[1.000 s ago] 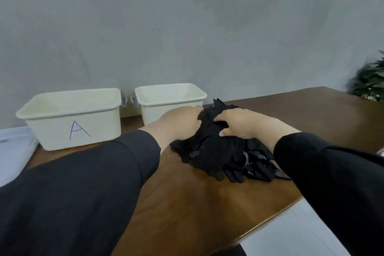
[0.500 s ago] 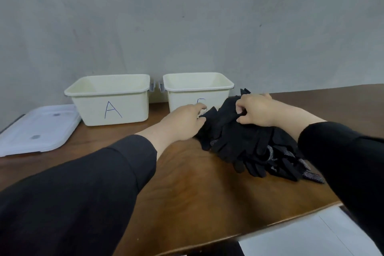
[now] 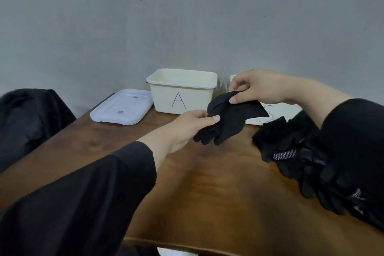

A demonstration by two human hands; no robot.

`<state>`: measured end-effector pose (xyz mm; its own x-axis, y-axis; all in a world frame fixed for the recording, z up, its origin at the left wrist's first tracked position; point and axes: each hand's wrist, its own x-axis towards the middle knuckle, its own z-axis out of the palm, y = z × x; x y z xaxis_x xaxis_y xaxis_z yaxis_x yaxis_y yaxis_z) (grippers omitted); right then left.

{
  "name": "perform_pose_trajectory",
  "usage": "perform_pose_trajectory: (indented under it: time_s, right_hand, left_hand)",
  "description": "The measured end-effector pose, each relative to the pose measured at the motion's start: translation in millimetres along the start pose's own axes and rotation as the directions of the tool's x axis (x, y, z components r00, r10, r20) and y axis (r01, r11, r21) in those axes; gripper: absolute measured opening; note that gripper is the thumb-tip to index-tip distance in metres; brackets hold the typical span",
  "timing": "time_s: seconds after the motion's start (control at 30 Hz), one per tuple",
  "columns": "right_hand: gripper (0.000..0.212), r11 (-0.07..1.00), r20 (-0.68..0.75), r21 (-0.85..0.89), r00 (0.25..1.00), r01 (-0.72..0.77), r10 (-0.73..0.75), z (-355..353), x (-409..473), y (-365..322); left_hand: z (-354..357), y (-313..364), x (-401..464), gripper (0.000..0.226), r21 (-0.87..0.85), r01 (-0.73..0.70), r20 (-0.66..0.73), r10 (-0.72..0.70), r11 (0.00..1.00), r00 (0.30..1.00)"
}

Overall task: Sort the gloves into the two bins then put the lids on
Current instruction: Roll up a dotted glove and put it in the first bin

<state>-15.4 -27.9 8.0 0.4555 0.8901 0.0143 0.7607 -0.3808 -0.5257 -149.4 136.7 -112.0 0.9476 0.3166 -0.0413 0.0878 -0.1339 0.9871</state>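
Closest to the camera were two black sleeves (image 3: 79,197), one on each arm, reaching out over a brown wooden table (image 3: 207,193). On the right side of the table lay a pile of black gloves (image 3: 295,158), partly hidden under the right sleeve; one glove in the pile had a grey, dotted patch. A little further out, the two hands held one black glove (image 3: 230,118) up in the air above the table, away from the pile. The left hand (image 3: 187,129) gripped the lower part of the glove, with its fingers (image 3: 202,116) curled round it and the thumb pressed on top. The glove's own floppy finger parts hung down just below that hand. The right hand (image 3: 255,89) was higher up and pinched the top edge of the glove between its thumb and its bent fingers (image 3: 236,84). Behind the hands, near the wall, stood a cream bin (image 3: 180,91) with a big letter A drawn on its front. It was open on top. To its right was a second cream bin (image 3: 278,111), mostly hidden by the right hand and the glove, so its letter could not be read. To the left of the A bin, white lids (image 3: 122,108) lay flat on the table, just beside it. At the far left was a dark, blurry shape (image 3: 31,118) that I could not make out. A plain grey wall (image 3: 187,16) rose behind everything.
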Motion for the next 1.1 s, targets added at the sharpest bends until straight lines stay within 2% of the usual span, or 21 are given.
perform_pose_trajectory:
  time_s: [0.1, 0.17, 0.23, 0.3, 0.33, 0.37, 0.43, 0.47, 0.5, 0.53, 0.67, 0.77, 0.83, 0.97, 1.1]
  right_hand:
    - [0.016, 0.989, -0.001, 0.142, 0.999, 0.043, -0.043, 19, 26, -12]
    - [0.021, 0.954, -0.074, 0.295, 0.997, 0.057, -0.037, 28, 40, -11]
    - [0.024, 0.880, -0.182, 0.474, 0.982, 0.038, 0.056, 43, 50, -4]
    - [0.022, 0.772, -0.225, 0.636, 0.953, -0.016, 0.205, 69, 56, 8]
    - [0.020, 0.735, -0.204, 0.675, 0.942, -0.062, 0.267, 89, 56, 14]
    - [0.017, 0.755, -0.173, 0.644, 0.936, -0.128, 0.306, 111, 54, 22]
    - [0.014, 0.924, -0.125, 0.294, 0.949, -0.244, 0.290, 155, 47, 40]
    - [0.019, 0.963, -0.127, 0.082, 0.955, -0.258, 0.267, 174, 41, 47]
    - [0.024, 0.969, -0.156, -0.059, 0.961, -0.241, 0.229, 187, 38, 53]
    - [0.027, 0.972, -0.187, -0.100, 0.963, -0.213, 0.192, 195, 34, 56]
    - [0.012, 0.998, -0.252, -0.006, 0.966, -0.059, 0.056, 201, 30, 61]
    - [0.007, 1.000, -0.174, 0.000, 0.985, -0.017, 0.017, 202, 30, 64]
    - [0.007, 0.999, -0.143, 0.029, 0.989, -0.014, 0.018, 205, 29, 65]
    - [0.012, 0.999, -0.187, 0.052, 0.982, -0.016, 0.025, 212, 30, 59]
    - [0.031, 0.999, -0.190, -0.025, 0.982, 0.020, -0.025, 223, 30, 51]
  left_hand:
    - [-29, -7, -8, 0.023, -0.142, 0.009, -0.047, -0.016, 0.990, 0.999]
    - [-49, -1, -7, 0.018, -0.240, -0.010, -0.137, -0.024, 0.971, 0.990]
    - [-71, 9, 3, 0.010, -0.261, -0.054, -0.232, -0.009, 0.964, 0.973]
    - [-92, 18, 18, 0.024, -0.248, -0.081, -0.324, -0.004, 0.965, 0.946]
    - [-101, 16, 26, 0.036, -0.155, -0.060, -0.379, -0.003, 0.986, 0.926]
    - [-109, 10, 33, 0.043, 0.035, -0.010, -0.439, 0.024, 0.999, 0.898]
    - [-118, -15, 37, 0.044, 0.437, 0.126, -0.531, 0.143, 0.890, 0.835]
    - [-119, -32, 34, 0.039, 0.551, 0.162, -0.541, 0.203, 0.819, 0.816]
    - [-119, -51, 30, 0.033, 0.613, 0.183, -0.528, 0.227, 0.768, 0.818]
    - [-119, -70, 25, 0.029, 0.659, 0.189, -0.500, 0.236, 0.728, 0.833]
    - [-130, -121, 13, 0.022, 0.758, 0.122, -0.363, 0.259, 0.640, 0.895]
    - [-135, -126, 17, 0.030, 0.848, 0.050, -0.210, 0.248, 0.527, 0.946]
    - [-134, -127, 26, 0.031, 0.873, 0.003, -0.136, 0.238, 0.487, 0.962]
    - [-134, -126, 50, 0.021, 0.853, -0.081, -0.079, 0.281, 0.515, 0.956]
    - [-136, -124, 77, 0.020, 0.824, -0.102, -0.088, 0.305, 0.557, 0.948]
